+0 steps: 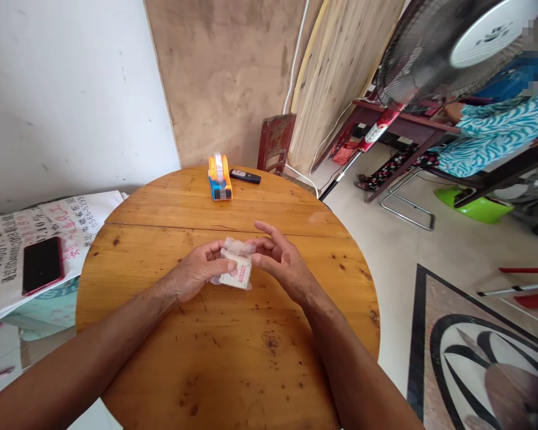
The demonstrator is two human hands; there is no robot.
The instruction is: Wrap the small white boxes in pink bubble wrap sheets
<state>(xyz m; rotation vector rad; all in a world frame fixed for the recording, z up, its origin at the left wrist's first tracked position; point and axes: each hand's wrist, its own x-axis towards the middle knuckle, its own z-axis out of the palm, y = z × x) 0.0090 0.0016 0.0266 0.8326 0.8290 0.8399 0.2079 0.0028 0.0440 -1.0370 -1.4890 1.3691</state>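
A small white packet with red print (241, 273) sits in a loose, clear plastic wrapper (239, 246) above the middle of the round wooden table. My left hand (196, 272) grips it from the left, the thumb lying across the printed face and the fingers behind. On the other side, my right hand (284, 263) has its thumb and fingers apart, the index finger raised. Its thumb tip and a lower finger are close to the packet's right edge and the wrapper; whether they touch is hard to see.
An orange and blue tape dispenser (219, 177) and a dark handheld device (245, 176) lie at the table's (233, 358) far edge. Left, a phone (42, 266) rests on printed sheets. A standing fan (379, 128), a wooden chair (275, 142) and a seated person (497, 134) are beyond.
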